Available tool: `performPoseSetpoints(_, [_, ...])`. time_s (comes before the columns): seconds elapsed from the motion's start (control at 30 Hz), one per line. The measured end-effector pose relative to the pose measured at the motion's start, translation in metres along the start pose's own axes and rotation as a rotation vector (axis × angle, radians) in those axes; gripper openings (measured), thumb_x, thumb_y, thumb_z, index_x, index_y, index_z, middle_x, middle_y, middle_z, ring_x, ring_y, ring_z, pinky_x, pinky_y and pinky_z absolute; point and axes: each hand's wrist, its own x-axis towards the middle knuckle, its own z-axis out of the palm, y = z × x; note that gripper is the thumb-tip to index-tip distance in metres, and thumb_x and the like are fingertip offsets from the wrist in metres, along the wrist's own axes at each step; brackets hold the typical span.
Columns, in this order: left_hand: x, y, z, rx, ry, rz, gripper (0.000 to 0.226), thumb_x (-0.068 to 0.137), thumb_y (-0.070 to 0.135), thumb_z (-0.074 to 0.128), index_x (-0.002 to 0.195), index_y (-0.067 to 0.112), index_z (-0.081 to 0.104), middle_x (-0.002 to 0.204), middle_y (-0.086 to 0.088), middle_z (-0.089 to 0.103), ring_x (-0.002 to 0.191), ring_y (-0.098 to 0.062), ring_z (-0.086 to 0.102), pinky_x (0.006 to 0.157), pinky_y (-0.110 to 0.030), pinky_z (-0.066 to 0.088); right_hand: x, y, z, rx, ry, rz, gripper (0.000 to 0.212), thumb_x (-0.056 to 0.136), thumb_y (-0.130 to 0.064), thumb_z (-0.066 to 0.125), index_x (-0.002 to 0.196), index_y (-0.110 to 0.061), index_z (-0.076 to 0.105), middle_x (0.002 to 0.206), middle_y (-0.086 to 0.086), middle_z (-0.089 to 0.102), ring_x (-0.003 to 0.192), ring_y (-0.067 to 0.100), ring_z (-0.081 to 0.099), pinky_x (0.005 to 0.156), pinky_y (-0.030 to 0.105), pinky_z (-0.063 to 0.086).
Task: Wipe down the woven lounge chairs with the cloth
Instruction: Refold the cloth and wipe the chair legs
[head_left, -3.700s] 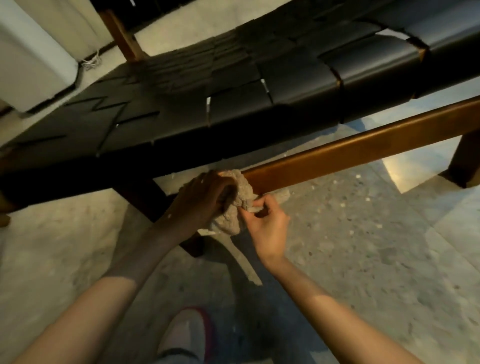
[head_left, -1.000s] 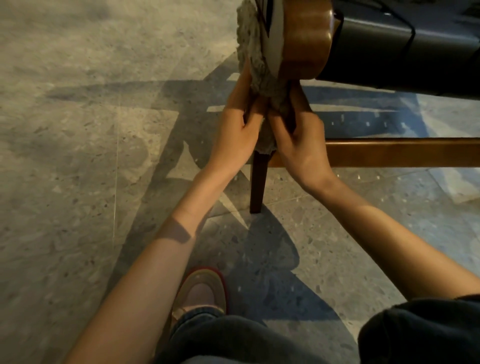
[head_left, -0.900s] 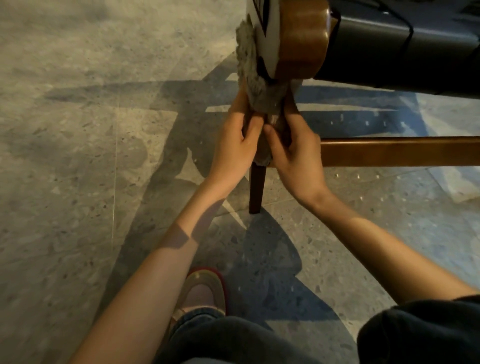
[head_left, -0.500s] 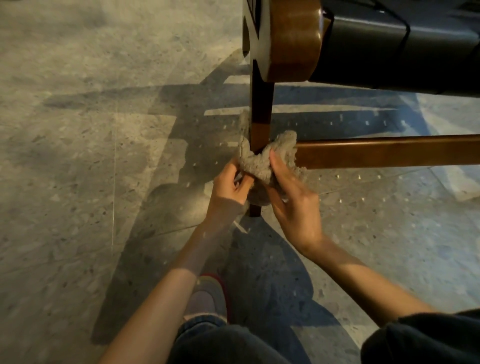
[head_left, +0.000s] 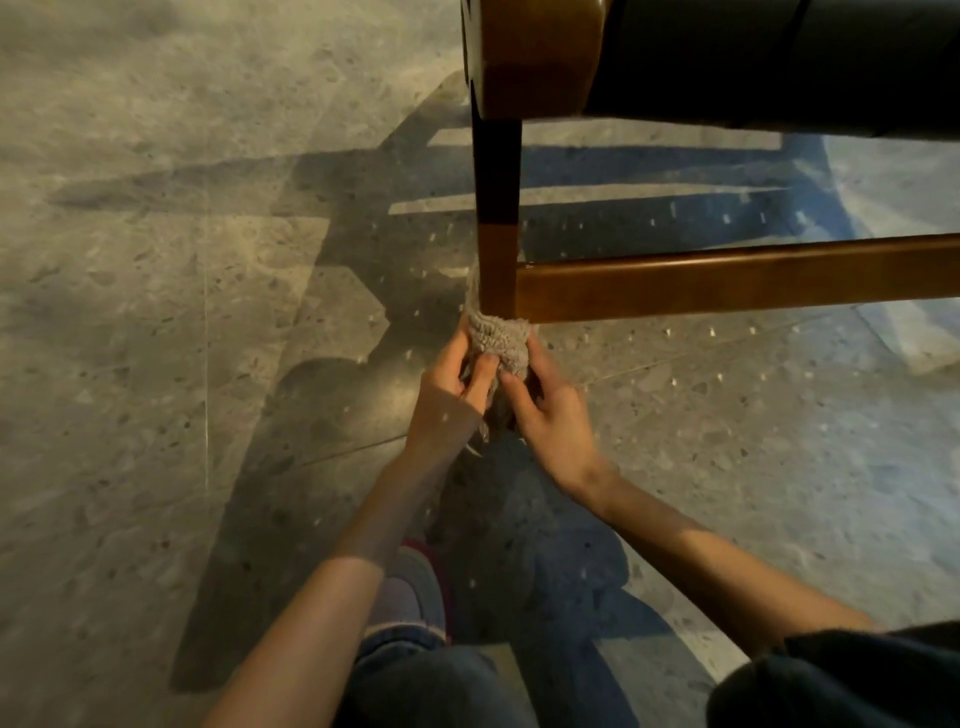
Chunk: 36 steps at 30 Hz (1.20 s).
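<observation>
The lounge chair fills the top right: a brown wooden frame corner (head_left: 540, 57) with black woven straps (head_left: 779, 62) beside it. Its wooden leg (head_left: 496, 234) runs down to the floor, and a horizontal wooden rail (head_left: 727, 280) joins it from the right. A beige cloth (head_left: 501, 338) is wrapped round the low part of the leg, just below the rail joint. My left hand (head_left: 449, 395) grips the cloth from the left and my right hand (head_left: 545, 405) grips it from the right. The leg's foot is hidden behind the cloth and hands.
Grey speckled stone floor (head_left: 156, 338) spreads all round, with the chair's shadow across it. My shoe (head_left: 410, 592) and jeans-clad knee (head_left: 431, 680) are directly below my hands.
Both hands have slid the cloth down the chair leg, from under the frame corner, past the rail joint, to the leg's lower part. Earlier the cloth was on the rail.
</observation>
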Motion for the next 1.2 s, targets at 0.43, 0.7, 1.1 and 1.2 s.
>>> performPoseSetpoints(0.43, [-0.014, -0.023, -0.001, 0.211, -0.182, -0.067, 0.043, 0.099, 0.014, 0.043, 0.142, 0.015, 0.038, 0.116, 0.005, 0.056, 0.102, -0.006, 0.052, 0.074, 0.006, 0.032, 0.001, 0.030, 0.004, -0.072, -0.254, 0.185, 0.074, 0.100, -0.006, 0.043, 0.152, -0.021, -0.007, 0.148, 0.002, 0.040, 0.126, 0.012, 0.047, 0.105, 0.021, 0.035])
performPoseSetpoints(0.7, [0.001, 0.011, -0.003, -0.002, -0.045, -0.007, 0.044, 0.095, 0.015, 0.047, 0.139, 0.019, 0.044, 0.113, 0.022, 0.063, 0.108, 0.004, 0.058, 0.087, -0.012, 0.046, 0.010, 0.009, 0.004, -0.003, 0.033, -0.021, 0.041, 0.098, -0.011, 0.049, 0.138, -0.005, 0.043, 0.106, 0.001, 0.066, 0.091, 0.005, 0.064, 0.078, 0.012, 0.049])
performPoseSetpoints(1.1, [-0.021, -0.018, 0.009, 0.155, -0.058, -0.129, 0.039, 0.096, 0.013, 0.050, 0.135, 0.017, 0.048, 0.113, 0.001, 0.062, 0.105, -0.012, 0.059, 0.085, -0.014, 0.044, -0.001, 0.031, 0.006, -0.116, -0.116, 0.212, 0.043, 0.098, -0.011, 0.050, 0.140, -0.008, 0.043, 0.116, 0.007, 0.065, 0.103, 0.013, 0.062, 0.089, 0.020, 0.048])
performPoseSetpoints(1.2, [-0.018, -0.011, 0.006, 0.095, -0.035, -0.126, 0.038, 0.096, 0.014, 0.051, 0.133, 0.023, 0.050, 0.102, 0.019, 0.060, 0.095, 0.003, 0.058, 0.074, -0.001, 0.042, 0.000, 0.024, 0.002, -0.151, -0.053, 0.172, 0.033, 0.097, -0.013, 0.052, 0.129, -0.003, 0.054, 0.089, 0.000, 0.068, 0.074, -0.001, 0.061, 0.067, 0.011, 0.046])
